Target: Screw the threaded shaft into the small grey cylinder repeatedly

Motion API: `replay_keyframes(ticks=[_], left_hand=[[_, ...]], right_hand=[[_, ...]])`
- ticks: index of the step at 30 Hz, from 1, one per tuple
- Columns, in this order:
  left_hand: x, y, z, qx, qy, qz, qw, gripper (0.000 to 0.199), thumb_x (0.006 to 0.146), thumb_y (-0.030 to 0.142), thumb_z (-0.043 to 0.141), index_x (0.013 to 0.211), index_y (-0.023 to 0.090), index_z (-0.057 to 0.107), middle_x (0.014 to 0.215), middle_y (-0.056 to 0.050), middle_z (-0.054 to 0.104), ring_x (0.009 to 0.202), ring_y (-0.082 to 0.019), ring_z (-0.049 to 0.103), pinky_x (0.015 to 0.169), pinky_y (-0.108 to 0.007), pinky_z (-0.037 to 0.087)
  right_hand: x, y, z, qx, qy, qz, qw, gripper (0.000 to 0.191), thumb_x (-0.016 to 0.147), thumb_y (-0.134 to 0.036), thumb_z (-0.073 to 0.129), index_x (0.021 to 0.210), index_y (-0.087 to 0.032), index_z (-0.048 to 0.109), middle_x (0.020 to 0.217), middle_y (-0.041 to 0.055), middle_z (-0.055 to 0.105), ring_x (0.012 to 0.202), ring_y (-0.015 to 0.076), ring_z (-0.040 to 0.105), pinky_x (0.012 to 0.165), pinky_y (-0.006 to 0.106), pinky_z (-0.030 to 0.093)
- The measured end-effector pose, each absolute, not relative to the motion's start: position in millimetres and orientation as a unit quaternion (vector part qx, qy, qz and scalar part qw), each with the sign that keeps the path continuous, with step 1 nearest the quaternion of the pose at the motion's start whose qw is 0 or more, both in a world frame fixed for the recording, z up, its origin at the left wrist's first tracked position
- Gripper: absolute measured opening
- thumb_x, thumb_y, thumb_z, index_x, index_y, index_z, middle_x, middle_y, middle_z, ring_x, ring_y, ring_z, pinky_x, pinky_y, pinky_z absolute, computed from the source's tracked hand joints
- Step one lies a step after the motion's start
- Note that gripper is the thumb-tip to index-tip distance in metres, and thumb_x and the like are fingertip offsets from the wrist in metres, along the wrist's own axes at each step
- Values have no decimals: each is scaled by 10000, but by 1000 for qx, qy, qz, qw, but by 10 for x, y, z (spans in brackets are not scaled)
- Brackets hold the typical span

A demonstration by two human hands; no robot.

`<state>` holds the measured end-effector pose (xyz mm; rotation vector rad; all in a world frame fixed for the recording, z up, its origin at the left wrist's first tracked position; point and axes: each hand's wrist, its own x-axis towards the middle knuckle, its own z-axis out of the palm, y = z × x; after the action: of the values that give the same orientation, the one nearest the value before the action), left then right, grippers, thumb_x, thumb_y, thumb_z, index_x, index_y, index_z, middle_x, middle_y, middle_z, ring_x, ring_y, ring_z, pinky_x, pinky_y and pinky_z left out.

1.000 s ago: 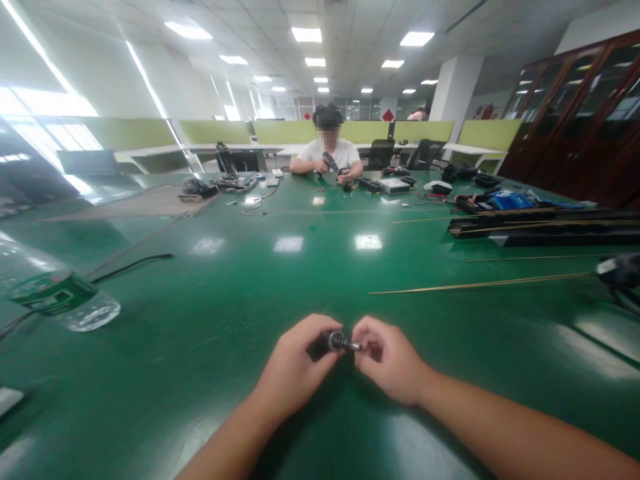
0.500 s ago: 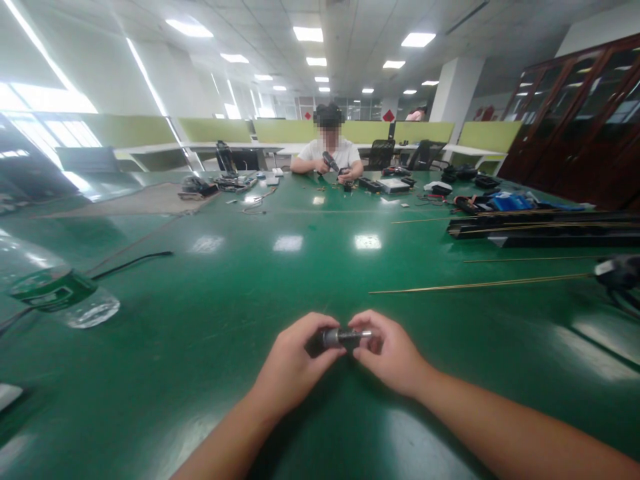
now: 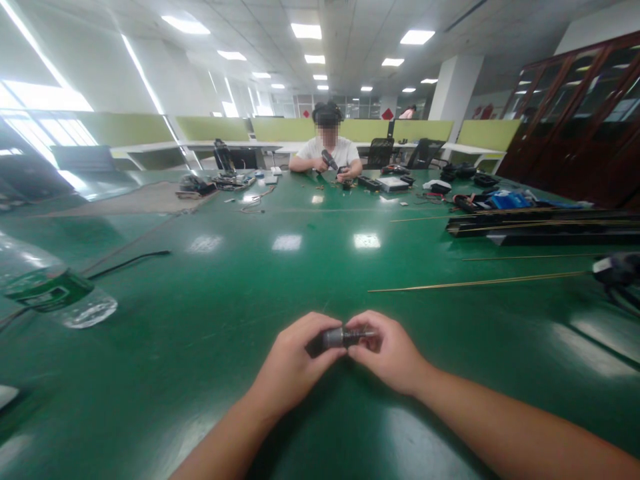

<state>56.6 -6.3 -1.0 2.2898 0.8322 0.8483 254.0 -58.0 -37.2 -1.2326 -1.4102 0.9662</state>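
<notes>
Just above the green table, my left hand grips the grey, thicker end of a dark cylindrical tool between thumb and fingers. From the other side my right hand pinches the tool's narrower dark part, with thumb and fingertips close to the left ones. The tool lies level, pointing left to right. Its thin tip at the right is partly covered by my right fingers and blurred.
A clear bottle with a green label lies at the left near a black cable. Thin brass rods and black rails lie at the right. Across the table a person holds a dark tool.
My right fingertips have moved slightly left and closed on the tool's narrower part, nearer my left fingers. The view has shifted very slightly.
</notes>
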Motion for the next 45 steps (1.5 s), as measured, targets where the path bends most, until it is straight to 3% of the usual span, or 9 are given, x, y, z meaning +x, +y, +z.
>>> replay_keyframes(ticks=[5,11,25,34,45], left_hand=[[568,-60,-24,853,313,309,280,204,848,220,723,1038,269,669,987,13,684,912,-150,630,817,-249,481],[561,-75,-21,855,306,307,283,181,852,229,718,1024,257,671,978,6,684,906,-155,631,813,-252,481],[557,-50,-29,853,309,319,273,238,825,160,732,1024,273,668,972,33,684,899,-132,631,810,-235,474],[525,-32,-31,852,316,322,264,230,834,185,734,1032,279,663,977,33,680,900,-134,629,808,-242,478],[493,-6,-33,853,327,326,244,262,819,190,755,1047,280,665,1000,30,688,920,-141,636,829,-246,485]], right_hand=[[2540,-576,-373,-496,-585,402,499,219,730,-122,674,939,-188,686,905,25,666,707,146,602,664,263,494],[2546,-562,-369,-475,-584,410,515,165,729,-145,693,890,-179,693,900,40,684,814,185,661,755,300,529],[2552,-549,-387,-479,-561,448,505,170,722,-152,687,890,-175,664,874,34,703,806,195,664,765,308,519],[2534,-564,-348,-499,-545,458,494,138,780,-224,681,905,-174,652,776,8,667,674,158,609,627,264,455],[2544,-544,-396,-504,-527,467,500,140,821,-260,668,922,-170,636,777,11,658,649,144,586,613,264,449]])
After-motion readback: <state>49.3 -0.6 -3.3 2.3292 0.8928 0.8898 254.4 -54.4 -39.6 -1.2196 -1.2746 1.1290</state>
